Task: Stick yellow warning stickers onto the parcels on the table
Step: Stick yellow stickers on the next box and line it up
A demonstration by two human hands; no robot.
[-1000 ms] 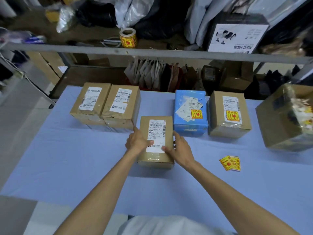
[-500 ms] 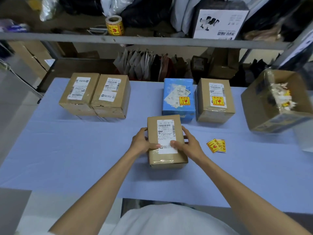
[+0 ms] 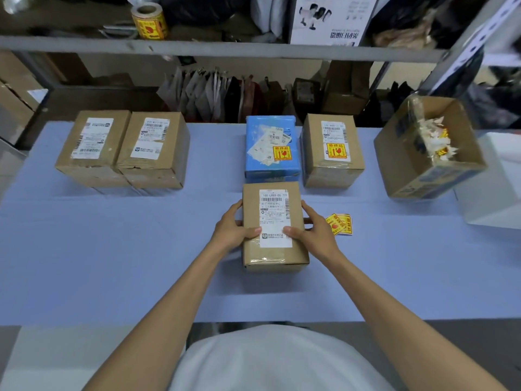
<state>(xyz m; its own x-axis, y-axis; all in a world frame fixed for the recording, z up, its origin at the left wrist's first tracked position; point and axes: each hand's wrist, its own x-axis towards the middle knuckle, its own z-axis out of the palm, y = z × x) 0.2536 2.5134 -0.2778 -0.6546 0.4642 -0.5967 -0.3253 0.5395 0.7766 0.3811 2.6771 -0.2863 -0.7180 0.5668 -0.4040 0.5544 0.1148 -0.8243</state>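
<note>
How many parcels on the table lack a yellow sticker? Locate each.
3: left brown parcel, its neighbour beside it, and the near parcel between left hand and right hand. Hidden sides unchecked.

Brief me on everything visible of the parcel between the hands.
The parcel is a brown cardboard box sealed with clear tape. It lies flat on the blue table, nearer the person than the blue parcel. A white shipping label with barcodes covers most of its top, and no yellow sticker shows on it. The left hand and right hand grip its sides, thumbs resting on the label's near end.
</note>
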